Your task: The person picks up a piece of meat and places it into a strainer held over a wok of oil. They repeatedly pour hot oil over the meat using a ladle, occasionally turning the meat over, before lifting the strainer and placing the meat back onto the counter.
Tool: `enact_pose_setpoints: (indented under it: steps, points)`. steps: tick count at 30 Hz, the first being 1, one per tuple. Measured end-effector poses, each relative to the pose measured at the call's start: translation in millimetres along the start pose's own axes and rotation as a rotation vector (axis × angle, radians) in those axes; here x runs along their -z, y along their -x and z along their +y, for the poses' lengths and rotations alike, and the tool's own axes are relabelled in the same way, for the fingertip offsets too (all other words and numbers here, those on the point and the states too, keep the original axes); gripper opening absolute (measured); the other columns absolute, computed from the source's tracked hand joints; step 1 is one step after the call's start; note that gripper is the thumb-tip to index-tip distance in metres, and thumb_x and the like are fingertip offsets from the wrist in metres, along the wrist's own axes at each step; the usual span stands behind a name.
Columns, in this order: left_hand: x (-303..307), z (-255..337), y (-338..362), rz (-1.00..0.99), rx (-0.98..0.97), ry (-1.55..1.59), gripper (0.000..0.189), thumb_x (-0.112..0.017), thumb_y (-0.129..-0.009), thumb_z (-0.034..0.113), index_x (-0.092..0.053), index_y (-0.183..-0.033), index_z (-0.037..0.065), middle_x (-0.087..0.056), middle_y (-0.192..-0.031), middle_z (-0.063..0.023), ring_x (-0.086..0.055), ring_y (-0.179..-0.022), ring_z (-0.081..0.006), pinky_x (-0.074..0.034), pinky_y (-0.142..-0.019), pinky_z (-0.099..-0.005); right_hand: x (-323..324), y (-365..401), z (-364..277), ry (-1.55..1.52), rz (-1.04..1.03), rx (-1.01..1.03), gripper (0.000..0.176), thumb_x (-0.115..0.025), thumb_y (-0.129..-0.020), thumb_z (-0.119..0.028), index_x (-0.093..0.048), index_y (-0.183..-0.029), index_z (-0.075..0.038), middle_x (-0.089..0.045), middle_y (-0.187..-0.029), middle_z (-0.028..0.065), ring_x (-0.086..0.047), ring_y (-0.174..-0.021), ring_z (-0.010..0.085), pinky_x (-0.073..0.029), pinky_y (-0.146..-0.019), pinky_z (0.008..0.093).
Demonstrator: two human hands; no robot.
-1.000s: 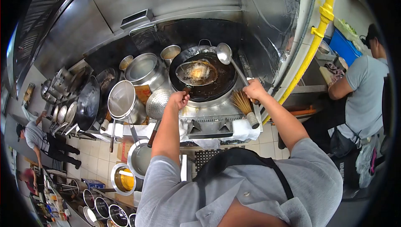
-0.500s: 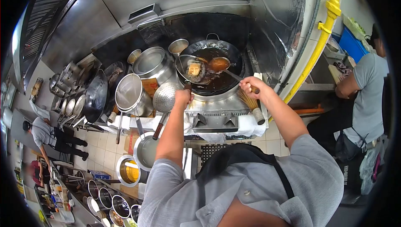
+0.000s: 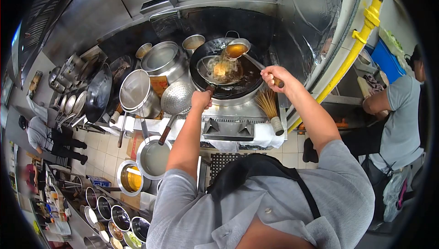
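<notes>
My left hand is closed around the dark handle of a wire strainer, whose basket sits in the wok. A golden piece of food lies in the basket, with bubbling oil around it. In my right hand is the wooden-ended handle of a ladle. The ladle's bowl is raised over the far side of the wok, tilted, with amber oil running from it toward the food. Dark oil fills the wok's right side.
Left of the wok stand a perforated skimmer, a tall strainer pot and a lidded pot. A bamboo brush lies at the right. One co-worker is close on my right; another stands far left.
The ladle has risen from the oil and moved up and slightly left, now tipping oil over the food. The strainer basket sits a little to the right, and bubbling around the food has increased.
</notes>
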State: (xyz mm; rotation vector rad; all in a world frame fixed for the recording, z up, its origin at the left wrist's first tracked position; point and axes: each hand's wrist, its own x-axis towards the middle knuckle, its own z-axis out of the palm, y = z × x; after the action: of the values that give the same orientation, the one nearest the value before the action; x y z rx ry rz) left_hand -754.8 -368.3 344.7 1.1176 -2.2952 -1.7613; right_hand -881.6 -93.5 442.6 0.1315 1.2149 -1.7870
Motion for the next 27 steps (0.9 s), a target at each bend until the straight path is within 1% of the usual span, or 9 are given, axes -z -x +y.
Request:
enact_pose_setpoints:
  steps: [3, 5, 6, 7, 9, 12, 16, 20, 27]
  points:
    - [8.3, 2.9, 15.1, 0.049, -0.063, -0.083, 0.031, -0.056, -0.078, 0.023, -0.058, -0.075, -0.007, -0.061, -0.061, -0.0128, -0.058, -0.046, -0.0167, -0.044, -0.037, -0.0275, 0.6, -4.1, -5.7, 0.030, 0.002, 0.028, 0.010, -0.043, -0.083, -0.008, -0.041, -0.073, -0.007, -0.040, -0.051, -0.0034, -0.036, -0.036, 0.0039, -0.031, -0.029, 0.0170]
    - [15.2, 3.0, 23.3, 0.078, -0.091, -0.267, 0.037, -0.058, -0.076, 0.027, -0.059, -0.075, -0.010, -0.061, -0.063, -0.0159, -0.059, -0.045, -0.0190, -0.048, -0.044, -0.0300, 0.3, -6.8, -8.0, 0.050, 0.003, 0.036, 0.007, -0.043, -0.083, -0.007, -0.042, -0.076, -0.006, -0.040, -0.051, -0.0031, -0.036, -0.036, 0.0043, -0.031, -0.030, 0.0170]
    - [21.6, 18.3, 47.1, 0.109, -0.051, -0.402, 0.040, -0.059, -0.073, 0.029, -0.058, -0.080, -0.011, -0.062, -0.067, -0.0202, -0.062, -0.053, -0.0247, -0.050, -0.056, -0.0330, 0.9, -8.3, -9.3, 0.047, 0.001, 0.050, 0.007, -0.043, -0.083, -0.007, -0.042, -0.076, -0.006, -0.040, -0.051, -0.0028, -0.036, -0.036, 0.0044, -0.031, -0.030, 0.0170]
    - [21.3, 11.4, 52.5, 0.108, -0.047, -0.400, 0.040, -0.059, -0.073, 0.029, -0.058, -0.080, -0.011, -0.062, -0.067, -0.0202, -0.062, -0.053, -0.0247, -0.050, -0.056, -0.0330, 2.0, -10.1, -10.4, 0.042, -0.001, 0.065, 0.007, -0.044, -0.083, -0.007, -0.043, -0.077, -0.005, -0.040, -0.051, -0.0025, -0.036, -0.036, 0.0046, -0.031, -0.030, 0.0171]
    - [20.7, -6.8, 67.6, 0.603, -0.475, -0.682, 0.042, -0.060, -0.072, 0.031, -0.059, -0.087, -0.009, -0.062, -0.071, -0.0216, -0.063, -0.066, -0.0290, -0.049, -0.066, -0.0354, 4.4, -13.3, -13.5, 0.043, 0.005, 0.075, 0.006, -0.044, -0.083, -0.007, -0.043, -0.077, -0.005, -0.041, -0.051, -0.0022, -0.036, -0.036, 0.0045, -0.032, -0.030, 0.0175]
    - [27.9, 4.7, 123.8, 0.517, -0.466, -0.472, 0.046, -0.059, -0.074, 0.033, -0.057, -0.098, -0.006, -0.063, -0.072, -0.0207, -0.061, -0.075, -0.0343, -0.047, -0.070, -0.0405, 2.7, -12.2, -17.5, 0.051, 0.002, 0.090, 0.004, -0.045, -0.082, -0.006, -0.044, -0.078, -0.004, -0.041, -0.052, -0.0020, -0.037, -0.038, 0.0045, -0.031, -0.031, 0.0178]
    - [31.1, -13.8, 152.4, 0.381, -0.406, -0.407, 0.037, -0.059, -0.075, 0.030, -0.059, -0.095, -0.002, -0.063, -0.070, -0.0169, -0.062, -0.070, -0.0329, -0.047, -0.067, -0.0391, -4.7, -8.4, -18.6, 0.092, 0.044, 0.134, 0.003, -0.046, -0.081, -0.005, -0.045, -0.079, -0.003, -0.041, -0.052, -0.0016, -0.037, -0.038, 0.0047, -0.032, -0.031, 0.0181]
    - [36.9, -24.0, 167.1, 0.375, -0.375, -0.298, 0.035, -0.060, -0.075, 0.028, -0.059, -0.093, -0.002, -0.063, -0.068, -0.0165, -0.062, -0.065, -0.0297, -0.048, -0.063, -0.0355, -9.5, -5.3, -18.2, 0.157, 0.070, 0.170, 0.005, -0.047, -0.081, -0.004, -0.045, -0.076, -0.003, -0.042, -0.053, -0.0003, -0.038, -0.039, 0.0053, -0.032, -0.032, 0.0189]
    - [51.0, -33.0, 162.9, 0.444, -0.366, -0.279, 0.034, -0.061, -0.075, 0.025, -0.059, -0.095, -0.003, -0.063, -0.068, -0.0157, -0.062, -0.064, -0.0291, -0.048, -0.062, -0.0356, -21.6, 0.2, -10.0, 0.210, 0.130, 0.196, 0.016, -0.050, -0.080, -0.003, -0.043, -0.065, -0.006, -0.044, -0.053, 0.0003, -0.039, -0.038, 0.0053, -0.031, -0.032, 0.0197]
